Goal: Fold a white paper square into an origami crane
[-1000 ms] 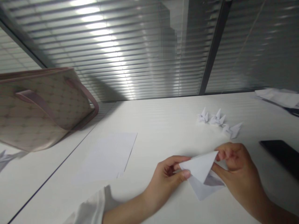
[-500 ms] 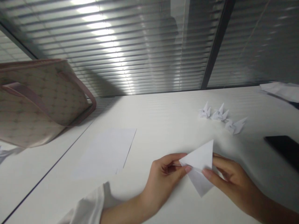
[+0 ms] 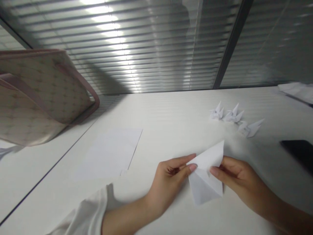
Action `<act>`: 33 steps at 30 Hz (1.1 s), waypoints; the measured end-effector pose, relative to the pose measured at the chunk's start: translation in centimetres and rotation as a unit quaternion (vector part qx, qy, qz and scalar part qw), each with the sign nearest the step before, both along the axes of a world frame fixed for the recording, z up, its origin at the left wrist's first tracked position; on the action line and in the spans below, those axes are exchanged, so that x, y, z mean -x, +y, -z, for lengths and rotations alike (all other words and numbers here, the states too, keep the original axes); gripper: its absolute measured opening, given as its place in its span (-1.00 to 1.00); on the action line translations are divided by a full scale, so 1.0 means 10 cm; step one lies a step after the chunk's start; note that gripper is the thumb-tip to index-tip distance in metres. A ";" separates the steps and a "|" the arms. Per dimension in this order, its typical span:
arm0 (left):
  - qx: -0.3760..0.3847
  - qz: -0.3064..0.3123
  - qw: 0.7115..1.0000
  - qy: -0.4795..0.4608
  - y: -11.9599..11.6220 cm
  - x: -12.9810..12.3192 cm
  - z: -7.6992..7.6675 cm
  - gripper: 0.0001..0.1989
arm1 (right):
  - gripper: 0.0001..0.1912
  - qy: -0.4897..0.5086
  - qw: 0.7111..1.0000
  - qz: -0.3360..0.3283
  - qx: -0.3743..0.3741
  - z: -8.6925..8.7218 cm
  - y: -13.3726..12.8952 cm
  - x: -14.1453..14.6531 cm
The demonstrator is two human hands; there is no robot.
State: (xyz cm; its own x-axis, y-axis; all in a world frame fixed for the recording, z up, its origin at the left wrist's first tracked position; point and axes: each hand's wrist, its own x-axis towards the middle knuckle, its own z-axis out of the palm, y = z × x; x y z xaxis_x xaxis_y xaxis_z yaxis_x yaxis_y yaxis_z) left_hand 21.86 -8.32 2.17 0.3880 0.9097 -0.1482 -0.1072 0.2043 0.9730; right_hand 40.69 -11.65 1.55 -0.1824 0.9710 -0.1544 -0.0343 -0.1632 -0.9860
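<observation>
Between my hands is a folded sheet of white paper (image 3: 205,187), its upper part a pointed triangle and its lower flap hanging open with crease lines showing. My left hand (image 3: 168,182) pinches the paper's left corner between thumb and fingers. On the other side, my right hand (image 3: 238,182) grips the right edge, its thumb on the front and its fingers mostly hidden behind. Beyond them on the white table (image 3: 166,130) stand three small folded paper cranes (image 3: 233,115) in a slanting row.
A flat white sheet of paper (image 3: 110,153) lies left of my hands. At the far left stands a patterned handbag (image 3: 44,98) with pink straps. A black phone-like slab (image 3: 298,153) rests at the right, and crumpled white paper (image 3: 298,89) at the back right. Blinds (image 3: 146,49) rise behind the table.
The paper's lower part has spread from a narrow point into a wider flap. My right thumb has shifted slightly up and left on it. The view has tilted a little downward.
</observation>
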 end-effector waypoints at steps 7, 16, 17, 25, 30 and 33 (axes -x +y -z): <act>-0.043 0.025 0.999 0.020 -0.03 0.02 0.05 -0.72 | -0.73 -0.060 0.998 -0.009 -0.032 0.03 0.03 -0.05; -0.230 0.078 0.967 0.074 -0.05 0.08 0.02 -0.51 | -0.85 -0.009 1.000 0.010 0.004 0.07 0.02 0.00; -0.244 0.080 0.963 0.082 -0.05 0.08 0.01 -0.45 | -0.85 -0.012 1.000 0.015 0.001 0.07 0.02 0.02; -0.318 0.018 0.939 0.126 -0.10 0.06 -0.02 -0.59 | -0.80 -0.122 0.989 0.013 -0.088 0.05 -0.01 0.07; -0.323 0.000 0.935 0.149 -0.06 0.11 -0.03 -0.61 | -0.77 -0.232 0.925 0.176 -0.243 0.08 0.01 -0.03; -0.324 0.003 0.935 0.147 -0.06 0.12 -0.04 -0.62 | -0.71 -0.292 0.847 0.199 -0.398 0.05 0.03 -0.11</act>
State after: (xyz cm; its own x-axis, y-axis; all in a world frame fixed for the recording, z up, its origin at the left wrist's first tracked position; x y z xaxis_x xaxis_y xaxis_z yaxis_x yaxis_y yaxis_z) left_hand 20.67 -8.90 2.53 0.4224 0.8436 0.3315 0.1845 -0.4380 0.8798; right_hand 41.79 -11.33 1.08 0.0657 0.7763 0.6270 0.6007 0.4710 -0.6460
